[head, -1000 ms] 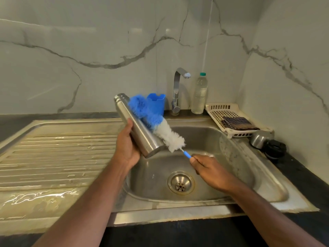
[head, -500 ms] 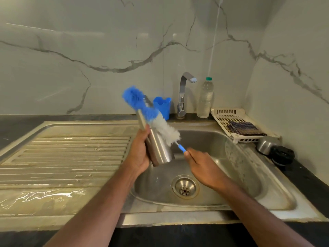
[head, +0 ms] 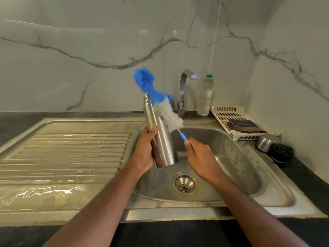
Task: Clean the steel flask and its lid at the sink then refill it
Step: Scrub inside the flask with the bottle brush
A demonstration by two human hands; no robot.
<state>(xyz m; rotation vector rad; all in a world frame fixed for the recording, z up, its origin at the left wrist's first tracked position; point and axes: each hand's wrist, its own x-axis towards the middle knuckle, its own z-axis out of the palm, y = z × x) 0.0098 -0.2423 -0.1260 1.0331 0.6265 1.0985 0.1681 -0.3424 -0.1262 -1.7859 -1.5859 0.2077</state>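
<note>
Marble wall behind a steel sink (head: 267, 189), left hand (head: 145, 150) wrapped tight around the steel flask (head: 161, 138) held over the sink, right hand (head: 200, 157) closed on the blue and white bottle brush (head: 160, 104) lying against the flask's side, lid (head: 283, 152) on the counter at right

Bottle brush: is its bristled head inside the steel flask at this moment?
No. The bottle brush lies against the outside of the steel flask, bristles fully visible.

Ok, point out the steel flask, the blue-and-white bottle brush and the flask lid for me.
Bare steel flask (head: 162, 145), head view: middle of its body.
Blue-and-white bottle brush (head: 169, 114), head view: white bristles.
Steel flask lid with black cap (head: 267, 144), head view: steel shell, on the counter right of the sink.
</note>
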